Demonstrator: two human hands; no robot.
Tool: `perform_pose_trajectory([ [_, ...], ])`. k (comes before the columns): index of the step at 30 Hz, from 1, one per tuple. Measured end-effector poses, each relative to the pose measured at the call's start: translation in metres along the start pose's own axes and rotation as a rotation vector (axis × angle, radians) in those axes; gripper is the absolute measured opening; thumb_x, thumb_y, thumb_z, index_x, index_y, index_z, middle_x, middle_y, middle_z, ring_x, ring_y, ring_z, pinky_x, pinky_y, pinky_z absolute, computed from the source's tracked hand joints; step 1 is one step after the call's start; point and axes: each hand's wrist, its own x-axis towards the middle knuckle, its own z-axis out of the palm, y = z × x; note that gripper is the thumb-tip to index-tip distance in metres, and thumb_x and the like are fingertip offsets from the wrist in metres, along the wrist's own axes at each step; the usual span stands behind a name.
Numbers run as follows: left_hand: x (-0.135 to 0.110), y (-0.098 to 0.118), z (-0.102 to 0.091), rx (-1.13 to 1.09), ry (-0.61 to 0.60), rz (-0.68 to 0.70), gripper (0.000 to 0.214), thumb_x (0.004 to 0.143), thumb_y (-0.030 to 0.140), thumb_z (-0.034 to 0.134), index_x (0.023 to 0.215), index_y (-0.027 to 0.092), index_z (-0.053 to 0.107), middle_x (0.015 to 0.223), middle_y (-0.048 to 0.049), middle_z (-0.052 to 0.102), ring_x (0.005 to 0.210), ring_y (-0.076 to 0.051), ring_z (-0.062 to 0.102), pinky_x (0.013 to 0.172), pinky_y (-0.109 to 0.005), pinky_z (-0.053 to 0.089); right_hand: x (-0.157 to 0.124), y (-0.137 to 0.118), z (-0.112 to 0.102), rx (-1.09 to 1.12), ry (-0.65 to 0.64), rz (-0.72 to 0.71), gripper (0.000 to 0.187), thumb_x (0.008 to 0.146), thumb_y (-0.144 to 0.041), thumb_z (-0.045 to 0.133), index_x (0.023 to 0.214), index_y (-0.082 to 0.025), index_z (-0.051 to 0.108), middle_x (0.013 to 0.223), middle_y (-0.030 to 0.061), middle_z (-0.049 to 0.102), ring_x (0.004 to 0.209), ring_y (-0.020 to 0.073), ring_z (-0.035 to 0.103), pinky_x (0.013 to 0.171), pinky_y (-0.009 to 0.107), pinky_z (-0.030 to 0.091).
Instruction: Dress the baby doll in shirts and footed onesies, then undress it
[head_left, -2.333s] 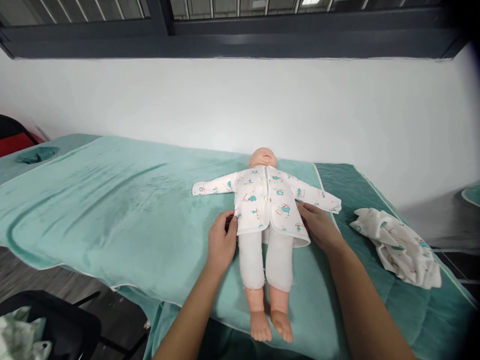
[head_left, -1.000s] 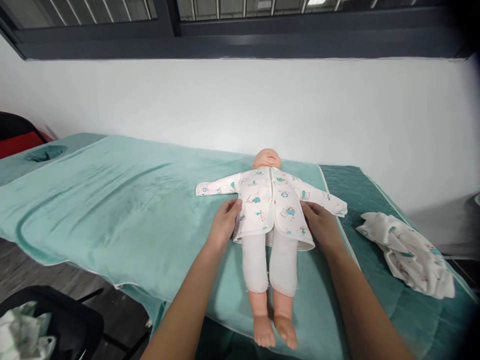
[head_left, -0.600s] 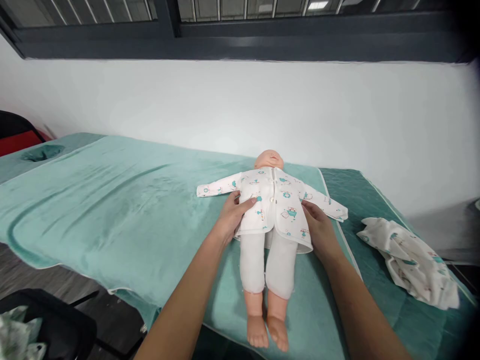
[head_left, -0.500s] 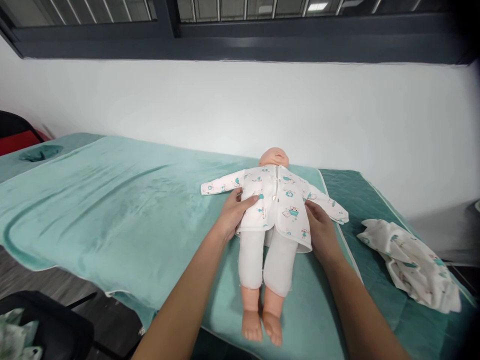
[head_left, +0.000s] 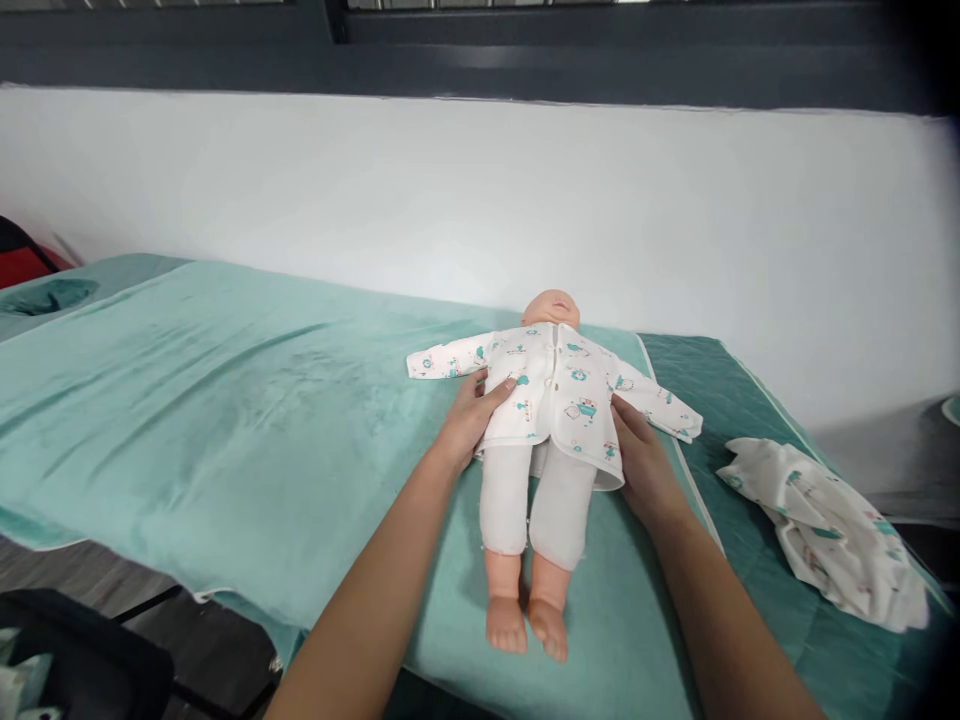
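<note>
A baby doll (head_left: 551,308) lies on its back, head toward the wall and bare feet toward me. It wears a white baby jacket (head_left: 517,400) with small teal and red prints, fastened down the front, its sleeves spread sideways. White cloth covers the doll's body and upper legs below the hem. My left hand (head_left: 472,415) grips the jacket's left side at the waist, thumb on the front and fingers tucked at the edge. On the opposite side, my right hand (head_left: 641,450) holds the jacket's edge; its fingertips are partly hidden under the sleeve.
Under the doll, a light green cover (head_left: 262,430) spreads over the bed. A crumpled white printed garment (head_left: 832,530) lies on the darker green sheet (head_left: 750,560) at right. At lower left stands a black chair (head_left: 82,650) with cloth on it. The white wall (head_left: 450,200) rises behind.
The view has tilted down slightly, so the window frame sits higher. Both hands keep their places at the jacket's sides; the doll's feet appear a little higher in view.
</note>
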Motion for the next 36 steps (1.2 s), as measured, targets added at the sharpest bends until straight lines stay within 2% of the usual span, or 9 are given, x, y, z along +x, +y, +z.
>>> perform_pose_trajectory([
  [8,-0.006,-0.002,-0.002,0.029,-0.041,0.059,0.056,0.078,0.047,0.074,0.124,0.019,0.056,0.131,-0.0138,0.06,0.121,-0.027,0.057,0.101,-0.04,0.046,-0.001,0.003,-0.003,0.117,0.052,0.001,0.039,0.076,-0.043,0.073,0.113,-0.031,0.07,0.121,-0.0004,0.071,0.11,0.0279,0.065,0.086,0.039,0.056],
  [11,-0.007,-0.002,-0.002,0.052,-0.018,0.075,0.054,0.08,0.049,0.071,0.123,0.02,0.057,0.129,-0.0123,0.062,0.119,-0.027,0.058,0.098,-0.038,0.047,0.001,0.005,-0.004,0.142,0.083,0.027,0.037,0.074,-0.042,0.076,0.109,-0.03,0.072,0.118,-0.0003,0.072,0.109,0.0276,0.066,0.087,0.04,0.057],
  [16,-0.001,-0.008,-0.005,0.162,0.128,0.113,0.044,0.086,0.057,0.057,0.108,0.02,0.065,0.115,-0.0094,0.068,0.111,-0.026,0.06,0.094,-0.038,0.047,0.004,0.007,-0.005,0.124,0.1,0.05,0.039,0.076,-0.046,0.073,0.11,-0.028,0.07,0.122,0.0029,0.07,0.107,0.029,0.067,0.084,0.043,0.059],
  [20,0.009,-0.01,-0.02,0.24,0.313,0.207,0.035,0.09,0.047,0.052,0.107,0.018,0.063,0.114,-0.0104,0.067,0.102,-0.024,0.064,0.087,-0.038,0.051,0.006,0.007,-0.011,0.114,0.064,0.043,0.04,0.08,-0.049,0.067,0.112,-0.025,0.068,0.122,0.0056,0.07,0.1,0.0297,0.07,0.073,0.043,0.062],
  [22,0.015,-0.006,-0.037,0.417,0.437,0.302,0.029,0.088,0.035,0.054,0.111,0.017,0.06,0.117,-0.0118,0.065,0.103,-0.024,0.063,0.089,-0.039,0.051,0.008,0.007,-0.017,0.115,0.1,0.051,0.041,0.079,-0.05,0.068,0.111,-0.024,0.068,0.119,0.0064,0.07,0.091,0.0276,0.072,0.067,0.041,0.062],
  [25,0.023,0.005,-0.071,0.913,0.568,0.46,0.035,0.082,0.019,0.056,0.117,0.016,0.061,0.122,-0.0141,0.062,0.118,-0.027,0.056,0.104,-0.042,0.043,0.011,0.01,-0.027,0.076,0.238,0.022,0.039,0.075,-0.049,0.073,0.102,-0.021,0.069,0.115,0.0069,0.071,0.086,0.0231,0.072,0.066,0.035,0.062],
  [28,0.03,0.015,-0.103,1.294,0.551,0.4,0.047,0.081,0.013,0.054,0.128,0.016,0.059,0.129,-0.0167,0.059,0.124,-0.031,0.051,0.105,-0.044,0.041,0.013,0.012,-0.03,0.02,0.307,-0.023,0.036,0.074,-0.048,0.074,0.097,-0.021,0.069,0.113,0.0071,0.071,0.09,0.023,0.071,0.069,0.034,0.061],
  [31,0.037,0.022,-0.117,1.433,0.472,0.32,0.049,0.084,0.015,0.051,0.132,0.019,0.059,0.126,-0.0146,0.065,0.118,-0.031,0.056,0.1,-0.042,0.043,0.012,0.01,-0.027,-0.099,0.27,-0.026,0.035,0.075,-0.047,0.072,0.098,-0.02,0.069,0.109,0.0074,0.073,0.092,0.0239,0.07,0.073,0.035,0.06],
  [36,0.044,0.029,-0.12,1.51,0.465,0.285,0.044,0.092,0.019,0.041,0.127,0.026,0.066,0.108,-0.012,0.073,0.102,-0.03,0.065,0.083,-0.039,0.049,0.009,0.007,-0.025,-0.289,0.217,-0.059,0.037,0.078,-0.049,0.068,0.101,-0.02,0.071,0.105,0.0075,0.074,0.092,0.0244,0.069,0.079,0.036,0.056],
])
